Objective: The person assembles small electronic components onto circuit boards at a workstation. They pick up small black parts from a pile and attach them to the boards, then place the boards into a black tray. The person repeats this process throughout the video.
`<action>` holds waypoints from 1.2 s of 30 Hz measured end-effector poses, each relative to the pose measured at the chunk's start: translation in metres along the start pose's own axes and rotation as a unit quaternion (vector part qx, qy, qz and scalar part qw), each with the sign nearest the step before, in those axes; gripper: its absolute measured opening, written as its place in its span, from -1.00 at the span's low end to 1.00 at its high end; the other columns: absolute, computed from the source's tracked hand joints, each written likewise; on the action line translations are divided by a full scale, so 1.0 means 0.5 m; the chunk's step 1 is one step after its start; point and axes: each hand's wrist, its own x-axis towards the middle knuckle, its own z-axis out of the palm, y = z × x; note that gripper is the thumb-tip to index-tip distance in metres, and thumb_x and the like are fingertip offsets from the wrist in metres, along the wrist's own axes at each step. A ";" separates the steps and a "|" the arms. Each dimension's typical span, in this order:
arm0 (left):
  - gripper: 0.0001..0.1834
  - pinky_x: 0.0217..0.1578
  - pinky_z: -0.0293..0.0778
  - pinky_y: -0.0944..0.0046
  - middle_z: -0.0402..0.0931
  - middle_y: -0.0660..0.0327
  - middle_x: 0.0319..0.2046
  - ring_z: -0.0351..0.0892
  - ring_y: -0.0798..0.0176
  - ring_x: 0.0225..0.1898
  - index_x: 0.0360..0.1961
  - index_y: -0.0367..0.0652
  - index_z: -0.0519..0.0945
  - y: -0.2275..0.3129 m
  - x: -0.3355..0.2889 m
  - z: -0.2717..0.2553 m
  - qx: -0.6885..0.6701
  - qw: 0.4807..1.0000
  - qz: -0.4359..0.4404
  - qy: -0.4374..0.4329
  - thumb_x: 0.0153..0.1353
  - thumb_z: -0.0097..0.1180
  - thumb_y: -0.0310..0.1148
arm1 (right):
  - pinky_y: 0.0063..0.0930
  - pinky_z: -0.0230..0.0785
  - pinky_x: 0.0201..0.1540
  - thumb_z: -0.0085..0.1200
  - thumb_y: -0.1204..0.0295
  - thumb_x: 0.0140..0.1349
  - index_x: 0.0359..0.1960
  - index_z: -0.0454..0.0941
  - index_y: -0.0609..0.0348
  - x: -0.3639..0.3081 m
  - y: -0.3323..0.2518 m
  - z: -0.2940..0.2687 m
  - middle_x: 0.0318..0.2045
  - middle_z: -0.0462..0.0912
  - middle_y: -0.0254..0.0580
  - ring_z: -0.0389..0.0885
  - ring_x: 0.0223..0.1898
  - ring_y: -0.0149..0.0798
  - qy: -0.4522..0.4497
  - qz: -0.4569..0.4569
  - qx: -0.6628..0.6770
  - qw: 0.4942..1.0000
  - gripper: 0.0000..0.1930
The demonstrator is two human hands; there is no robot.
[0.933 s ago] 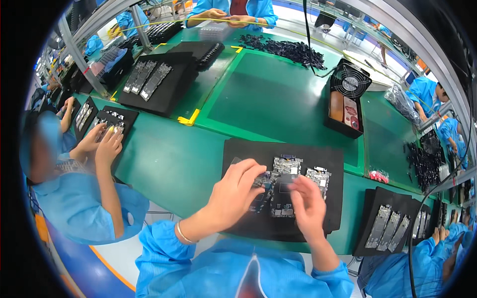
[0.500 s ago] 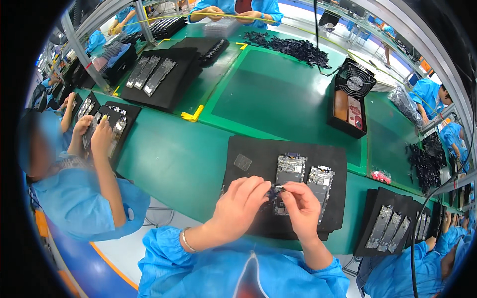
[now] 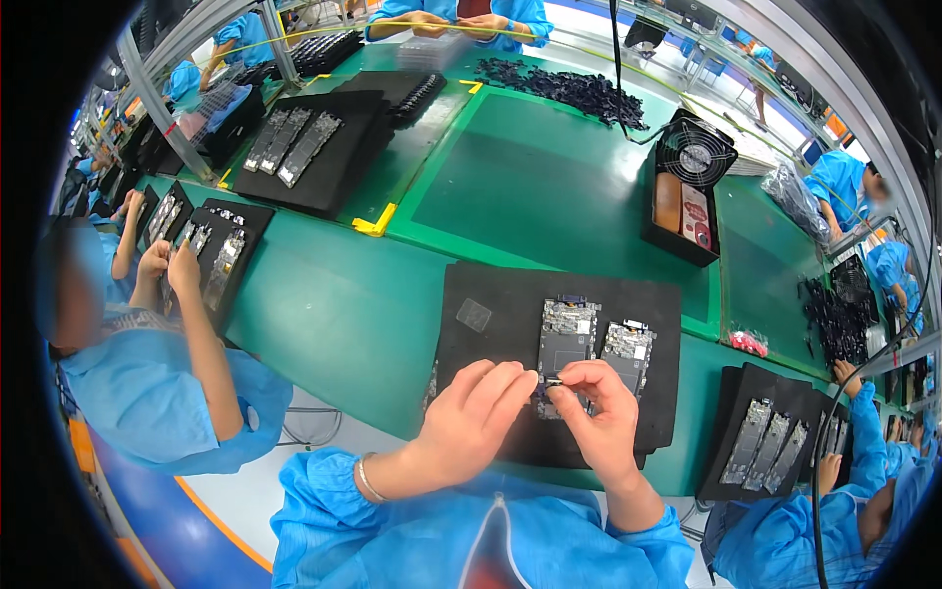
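Note:
My left hand [image 3: 478,417] and my right hand [image 3: 599,417] meet above a black foam mat [image 3: 613,287]. Between their fingertips is a small dark part [image 3: 551,384], pinched from both sides; its exact kind is too small to make out. Right below lies a long circuit board [image 3: 569,334], its near end partly covered by my fingers. A second circuit board [image 3: 626,355] rests to its right, partly behind my right hand. Left of the boards, a small clear plastic square [image 3: 473,314] sits on the mat.
A black box with a fan [image 3: 695,157] stands at the back right of the green table [image 3: 324,294]. Dark small parts [image 3: 559,90] are heaped at the far side. Black mats with boards [image 3: 306,147] lie far left. Co-workers in blue sit left, right and opposite.
My hands keep their pinch at nearly the same spot, with the fingertips shifted slightly. The whole view has moved a little. A co-worker at the right has raised a hand toward the dark parts.

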 end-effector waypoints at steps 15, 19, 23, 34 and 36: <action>-0.48 -0.21 0.48 0.13 0.41 0.12 -0.11 0.43 -0.02 -0.10 -0.07 -0.15 0.45 -0.054 0.061 0.013 -0.039 0.994 -0.067 -0.080 -0.14 0.31 -0.46 | -0.48 0.44 -0.13 0.17 0.47 0.13 -0.17 0.46 0.26 0.061 -0.001 -0.038 -0.32 0.62 -0.16 0.62 -0.22 -0.31 -0.048 0.103 0.030 0.993 -0.74; -0.34 0.09 0.23 0.01 0.33 0.03 0.01 0.20 -0.10 0.13 0.03 -0.20 0.39 -0.139 0.073 0.077 0.032 0.970 -0.150 -0.187 -0.13 0.36 -0.25 | -0.50 0.41 -0.08 0.08 0.44 0.22 -0.11 0.44 0.25 0.046 0.079 -0.089 -0.25 0.61 -0.15 0.61 -0.19 -0.34 0.061 0.121 0.034 0.990 -0.76; -0.24 0.14 0.14 0.00 0.29 0.04 0.07 0.16 -0.07 0.16 0.07 -0.23 0.38 -0.094 0.117 0.167 -0.018 0.984 -0.072 -0.165 -0.17 0.38 -0.14 | -0.53 0.41 -0.12 0.02 0.44 0.27 -0.12 0.47 0.26 0.036 0.129 -0.121 -0.25 0.61 -0.19 0.61 -0.22 -0.39 0.089 0.140 -0.006 0.986 -0.80; -0.45 -0.13 0.46 0.13 0.39 0.08 -0.05 0.42 -0.03 -0.08 0.03 -0.19 0.40 0.003 0.102 0.070 -0.132 0.980 -0.035 -0.148 -0.05 0.25 -0.46 | -0.58 0.43 -0.15 0.05 0.50 0.25 -0.11 0.52 0.30 0.018 0.054 -0.097 -0.22 0.61 -0.22 0.58 -0.23 -0.44 0.087 0.105 0.111 0.984 -0.79; -0.46 -0.17 0.48 0.15 0.40 0.09 -0.07 0.44 -0.01 -0.11 0.01 -0.19 0.43 0.012 0.089 0.066 -0.113 0.986 -0.013 -0.120 -0.06 0.26 -0.47 | -0.62 0.41 -0.19 0.09 0.53 0.21 -0.17 0.55 0.30 0.002 0.039 -0.091 -0.25 0.60 -0.27 0.56 -0.27 -0.49 0.092 0.098 0.114 0.984 -0.83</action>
